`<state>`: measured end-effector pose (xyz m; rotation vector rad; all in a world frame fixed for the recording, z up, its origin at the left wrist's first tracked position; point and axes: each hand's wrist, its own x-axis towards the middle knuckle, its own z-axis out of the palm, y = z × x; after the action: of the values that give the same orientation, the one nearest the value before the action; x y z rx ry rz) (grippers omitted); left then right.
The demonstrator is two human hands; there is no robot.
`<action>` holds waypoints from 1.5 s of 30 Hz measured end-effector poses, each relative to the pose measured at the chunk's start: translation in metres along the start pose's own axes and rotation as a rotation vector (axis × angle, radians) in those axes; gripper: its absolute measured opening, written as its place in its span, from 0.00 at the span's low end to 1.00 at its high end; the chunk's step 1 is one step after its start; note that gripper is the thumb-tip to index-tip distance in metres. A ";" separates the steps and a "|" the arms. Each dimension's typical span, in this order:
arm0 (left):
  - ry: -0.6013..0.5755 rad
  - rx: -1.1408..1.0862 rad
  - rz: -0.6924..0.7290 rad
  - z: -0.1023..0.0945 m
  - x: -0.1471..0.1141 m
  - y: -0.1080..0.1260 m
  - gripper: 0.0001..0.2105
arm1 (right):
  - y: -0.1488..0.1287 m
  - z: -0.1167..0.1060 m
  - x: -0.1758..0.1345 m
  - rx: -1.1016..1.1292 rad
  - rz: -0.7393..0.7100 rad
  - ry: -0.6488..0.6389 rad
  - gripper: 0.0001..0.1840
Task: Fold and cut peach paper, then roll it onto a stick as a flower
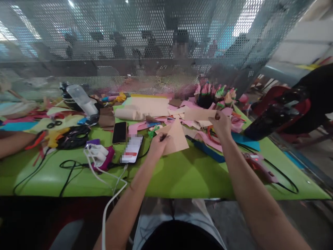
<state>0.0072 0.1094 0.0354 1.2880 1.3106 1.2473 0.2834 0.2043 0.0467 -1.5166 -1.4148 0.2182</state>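
My left hand [158, 146] is closed on the left edge of a pale peach triangular sheet [178, 139], its tip pointing away from me. I cannot tell whether it is paper or foam. In my right hand [221, 124], pinched at its right end, is a peach rectangular strip [198, 114], held just beyond and right of the triangle. Behind both pieces lie a larger cream sheet [148, 105] and a cream roll [125, 114]. Pink scraps [201, 137] and a long blue tool [208, 150] lie between my arms.
A pink glue gun [260, 166] with a cable rests right of my right forearm. Two phones [119, 133], a charger block [102, 156] and white cables occupy the left. Another person's arm [15, 144] reaches in there. Dark bottle [270, 119] at right; metal mesh [145, 45] behind.
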 end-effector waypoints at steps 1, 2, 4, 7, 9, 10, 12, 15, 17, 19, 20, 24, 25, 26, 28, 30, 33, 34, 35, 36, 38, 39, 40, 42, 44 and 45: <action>0.003 -0.033 -0.016 0.004 0.004 0.000 0.09 | -0.002 0.002 0.000 -0.075 -0.023 0.034 0.18; 0.005 -0.058 -0.022 0.009 0.008 0.001 0.08 | -0.006 0.003 -0.003 -0.093 -0.050 0.044 0.21; -0.001 -0.090 -0.016 0.016 0.015 0.004 0.09 | -0.018 0.005 -0.016 0.055 -0.066 -0.083 0.23; 0.013 -0.096 0.037 0.025 0.022 0.006 0.10 | -0.038 0.009 -0.040 0.452 0.102 -0.469 0.24; 0.034 -0.079 0.076 0.029 0.023 0.002 0.10 | -0.049 0.011 -0.052 0.543 0.183 -0.603 0.24; 0.042 -0.067 0.083 0.030 0.023 -0.002 0.10 | -0.052 0.012 -0.056 0.549 0.207 -0.628 0.25; 0.025 -0.030 0.064 0.029 0.020 -0.010 0.10 | -0.057 0.012 -0.059 0.534 0.227 -0.636 0.26; -0.028 -0.006 0.042 0.025 0.016 -0.019 0.10 | -0.058 0.011 -0.060 0.509 0.224 -0.625 0.28; -0.058 -0.005 0.060 0.024 0.013 -0.020 0.14 | -0.057 0.009 -0.060 0.479 0.207 -0.602 0.28; -0.100 0.028 0.091 0.024 0.009 -0.017 0.24 | -0.057 0.008 -0.060 0.446 0.190 -0.558 0.28; -0.129 0.068 0.113 0.025 0.007 -0.015 0.31 | -0.057 0.008 -0.060 0.435 0.185 -0.533 0.28; -0.229 0.349 0.216 0.029 -0.001 -0.007 0.52 | -0.059 0.007 -0.061 0.436 0.179 -0.469 0.29; -0.242 0.411 0.227 0.030 -0.003 -0.005 0.53 | -0.059 0.007 -0.062 0.443 0.180 -0.466 0.29; -0.249 0.453 0.232 0.031 -0.004 -0.003 0.52 | -0.060 0.007 -0.062 0.450 0.186 -0.465 0.30; -0.249 0.470 0.244 0.030 -0.006 0.001 0.48 | -0.060 0.007 -0.063 0.466 0.206 -0.480 0.30; -0.229 0.418 0.252 0.030 -0.008 0.004 0.40 | -0.060 0.007 -0.064 0.492 0.225 -0.497 0.30; -0.153 0.250 0.197 0.031 -0.010 0.007 0.28 | -0.056 0.009 -0.065 0.572 0.240 -0.508 0.30; -0.112 0.179 0.166 0.032 -0.010 0.008 0.24 | -0.055 0.010 -0.065 0.590 0.242 -0.514 0.30; -0.064 0.111 0.132 0.033 -0.011 0.008 0.21 | -0.053 0.011 -0.064 0.590 0.235 -0.526 0.29; -0.012 0.048 0.098 0.034 -0.011 0.008 0.19 | -0.051 0.012 -0.063 0.562 0.214 -0.537 0.28; 0.094 -0.057 0.021 0.036 -0.012 0.008 0.15 | -0.050 0.011 -0.062 0.439 0.109 -0.500 0.22; 0.137 -0.106 -0.021 0.037 -0.013 0.008 0.14 | -0.051 0.009 -0.062 0.356 0.018 -0.448 0.18; 0.169 -0.157 -0.064 0.037 -0.015 0.008 0.13 | -0.053 0.006 -0.063 0.264 -0.095 -0.386 0.16; 0.205 -0.262 -0.139 0.037 -0.020 0.007 0.14 | -0.060 -0.003 -0.069 0.077 -0.351 -0.276 0.24; 0.212 -0.361 -0.201 0.037 -0.026 0.007 0.14 | -0.069 -0.014 -0.082 -0.090 -0.591 -0.272 0.30; 0.208 -0.408 -0.222 0.037 -0.031 0.006 0.13 | -0.072 -0.019 -0.090 -0.151 -0.693 -0.312 0.32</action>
<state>0.0468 0.0812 0.0363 0.7229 1.2217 1.4248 0.2238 0.1064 0.0658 -1.0478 -2.1588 -0.0878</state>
